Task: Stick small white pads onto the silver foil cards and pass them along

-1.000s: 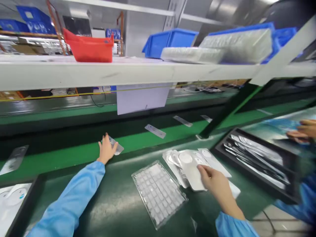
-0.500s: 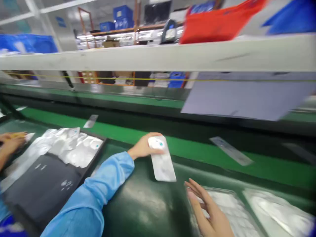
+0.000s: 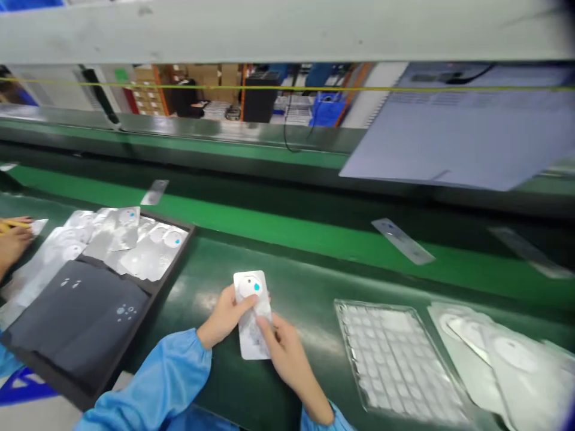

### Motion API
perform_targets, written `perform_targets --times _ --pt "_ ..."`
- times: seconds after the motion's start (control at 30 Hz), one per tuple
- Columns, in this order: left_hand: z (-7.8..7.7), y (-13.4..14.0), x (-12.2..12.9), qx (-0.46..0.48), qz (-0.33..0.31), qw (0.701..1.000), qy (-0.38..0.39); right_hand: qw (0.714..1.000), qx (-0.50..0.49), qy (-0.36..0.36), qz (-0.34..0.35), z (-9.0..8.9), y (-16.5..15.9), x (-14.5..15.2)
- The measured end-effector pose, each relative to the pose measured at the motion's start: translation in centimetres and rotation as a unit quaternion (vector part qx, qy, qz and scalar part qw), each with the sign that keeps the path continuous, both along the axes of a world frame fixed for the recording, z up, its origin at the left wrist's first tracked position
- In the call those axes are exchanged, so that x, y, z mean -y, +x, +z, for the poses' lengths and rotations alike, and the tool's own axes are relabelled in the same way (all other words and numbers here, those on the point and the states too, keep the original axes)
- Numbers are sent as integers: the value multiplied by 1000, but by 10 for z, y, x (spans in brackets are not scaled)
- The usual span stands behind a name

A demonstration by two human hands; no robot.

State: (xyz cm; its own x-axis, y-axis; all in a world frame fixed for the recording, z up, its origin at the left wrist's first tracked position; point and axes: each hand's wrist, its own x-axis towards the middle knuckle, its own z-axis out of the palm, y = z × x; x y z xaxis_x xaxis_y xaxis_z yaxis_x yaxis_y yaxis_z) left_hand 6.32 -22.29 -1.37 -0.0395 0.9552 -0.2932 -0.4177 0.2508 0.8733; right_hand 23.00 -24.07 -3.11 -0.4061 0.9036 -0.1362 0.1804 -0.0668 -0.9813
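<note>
Over the green work surface, my left hand grips a pale, phone-shaped flat panel by its left edge, thumb on its face. The panel has rounded corners, a white ring near the top and a blue-green dot. On its lower right side, my right hand pinches the same panel, thumb in front. To the right lies a clear tray with rows of small pale pieces. Beyond it, more pale panels overlap in a loose pile.
At left, a black tray holds a dark sheet and several similar panels. Another person's hand works at the far left. Clear strips lie on the green belt. A grey board hangs at upper right.
My left hand has brought the panel nearer and to the left. My right hand has come from beside the clear tray and taken hold of the panel. The view has tilted down.
</note>
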Motion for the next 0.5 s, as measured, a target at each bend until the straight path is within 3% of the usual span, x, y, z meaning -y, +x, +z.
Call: perform_targets --times 0.1,0.27,0.4,0.5 --pt "-7 19 1 70 37 995 -55 998 51 32 -8 2 9 4" --pt "-6 24 1 22 8 998 -66 959 111 190 -177 16 32 8" --pt "0 30 6 -57 -9 998 -33 934 114 311 -130 27 29 5" --pt "1 34 10 -124 -27 992 17 916 124 362 -122 26 24 3"
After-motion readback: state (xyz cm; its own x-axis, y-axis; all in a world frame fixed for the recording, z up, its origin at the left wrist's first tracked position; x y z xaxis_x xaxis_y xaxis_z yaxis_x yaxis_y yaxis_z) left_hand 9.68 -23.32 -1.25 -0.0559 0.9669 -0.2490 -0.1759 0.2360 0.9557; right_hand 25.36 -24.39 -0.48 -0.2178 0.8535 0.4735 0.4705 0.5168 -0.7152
